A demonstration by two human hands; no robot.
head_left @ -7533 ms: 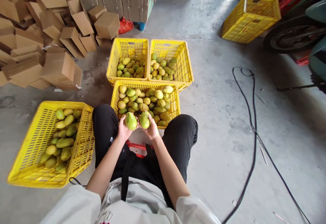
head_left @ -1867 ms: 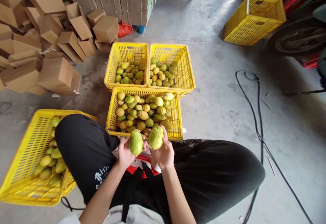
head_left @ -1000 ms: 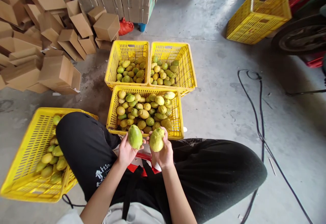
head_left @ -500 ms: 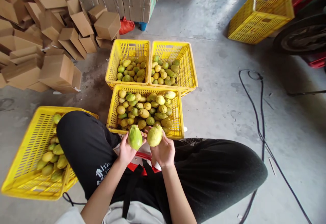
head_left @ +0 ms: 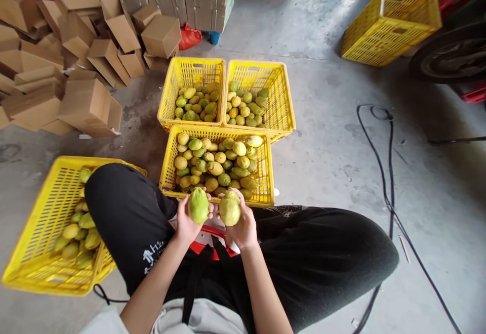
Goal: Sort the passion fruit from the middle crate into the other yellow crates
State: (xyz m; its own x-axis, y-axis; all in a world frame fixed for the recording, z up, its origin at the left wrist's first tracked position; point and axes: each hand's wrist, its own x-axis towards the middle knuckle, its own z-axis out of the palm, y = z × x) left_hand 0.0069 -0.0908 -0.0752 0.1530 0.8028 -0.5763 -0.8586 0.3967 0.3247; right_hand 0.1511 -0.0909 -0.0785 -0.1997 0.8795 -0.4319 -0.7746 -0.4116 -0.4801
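My left hand (head_left: 189, 222) is wrapped round a green lemon (head_left: 198, 206), its fingers curled behind the fruit. In my right hand (head_left: 245, 225) is a paler yellow-green lemon (head_left: 230, 208), with the fingers round its sides and underneath. Both lemons are held side by side, a small gap apart, above my lap. Just beyond them stands a yellow plastic crate (head_left: 270, 172) holding many green and yellow lemons (head_left: 215, 168).
Two more yellow crates (head_left: 161, 98) with lemons touch the far side of the nearest one. Another crate (head_left: 30, 233) sits by my left knee. Cardboard boxes (head_left: 85, 103) lie piled at left. A black cable (head_left: 391, 172) runs along the floor at right.
The two lemons have moved slightly apart, the green one a little to the left. The paler lemon has been turned in my right hand. The crates are unchanged.
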